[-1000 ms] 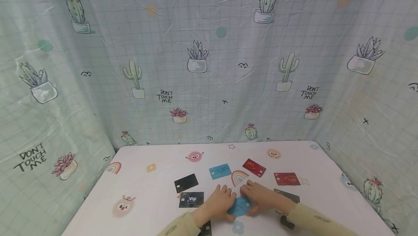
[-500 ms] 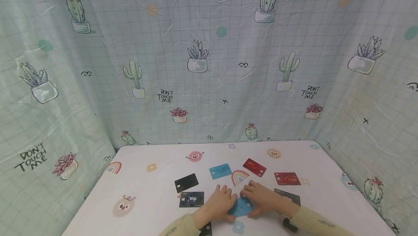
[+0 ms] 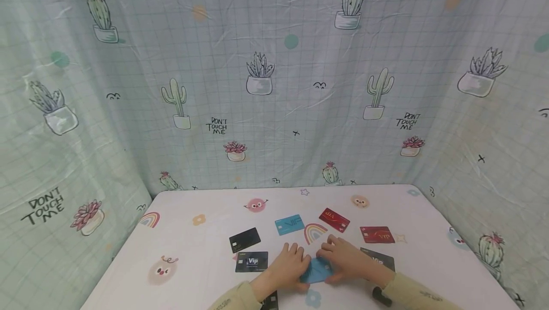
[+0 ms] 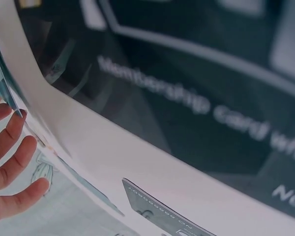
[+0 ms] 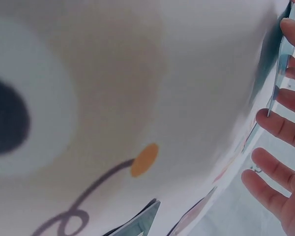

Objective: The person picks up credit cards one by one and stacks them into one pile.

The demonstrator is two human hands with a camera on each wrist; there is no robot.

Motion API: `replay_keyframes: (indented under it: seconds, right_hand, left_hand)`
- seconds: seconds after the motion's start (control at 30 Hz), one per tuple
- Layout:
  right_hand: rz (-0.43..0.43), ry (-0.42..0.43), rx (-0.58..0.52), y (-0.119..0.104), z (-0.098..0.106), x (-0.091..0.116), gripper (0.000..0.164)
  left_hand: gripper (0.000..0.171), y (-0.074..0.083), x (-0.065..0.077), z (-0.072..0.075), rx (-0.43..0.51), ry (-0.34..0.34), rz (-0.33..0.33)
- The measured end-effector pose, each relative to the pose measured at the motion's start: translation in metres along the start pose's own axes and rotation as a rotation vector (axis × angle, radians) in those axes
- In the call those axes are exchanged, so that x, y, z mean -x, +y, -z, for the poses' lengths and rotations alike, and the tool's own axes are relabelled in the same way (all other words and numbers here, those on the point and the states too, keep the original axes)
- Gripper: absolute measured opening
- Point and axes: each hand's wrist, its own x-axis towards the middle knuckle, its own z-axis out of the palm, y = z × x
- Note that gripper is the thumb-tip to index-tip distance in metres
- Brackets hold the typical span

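Observation:
A blue card [image 3: 316, 270] lies between my two hands near the table's front middle. My left hand [image 3: 288, 268] pinches its left edge, with thumb near the front and fingers at the far side. At the right edge, my right hand [image 3: 346, 260] pinches the same card. In the left wrist view, fingertips of the left hand [image 4: 10, 172] touch the card's edge [image 4: 4, 81]. The right wrist view shows thumb and fingers of the right hand [image 5: 290, 128] around the card [image 5: 283, 59], which looks slightly raised above the tabletop.
Beyond the hands lie another blue card [image 3: 289, 225] and two red cards [image 3: 334, 220]. Black cards [image 3: 251, 262] lie at the left, one partly under the left wrist. A dark card [image 3: 378, 258] sits beside the right forearm. The patterned white table [image 3: 193, 272] meets a cactus-print curtain.
The right forearm has shifted slightly, uncovering more of the dark card beside it. Both hands keep hold of the blue card, which has barely moved.

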Motion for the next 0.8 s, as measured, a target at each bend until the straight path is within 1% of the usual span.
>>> replay_keyframes:
  seconds: [0.17,0.33,0.5,0.8]
  right_hand:
    - [-0.016,-0.002,-0.015,-0.0007,0.0028,0.0008,0.058]
    - [-0.030,-0.004,-0.026,0.0004,0.0011,0.0011,0.057]
    - [-0.036,0.000,-0.026,0.0006,0.0014,0.0017,0.057]
    - [-0.033,0.005,-0.026,-0.0005,0.0019,0.0009,0.057]
  left_hand:
    - [0.058,-0.0003,0.0007,0.0017,0.007,0.002,0.004]
    - [0.057,-0.0003,0.0018,0.0030,0.006,0.006,0.006]
    - [0.055,-0.0016,0.0027,0.0034,0.007,0.026,0.002]
    - [0.053,-0.0077,0.0041,-0.0006,0.004,0.038,0.008]
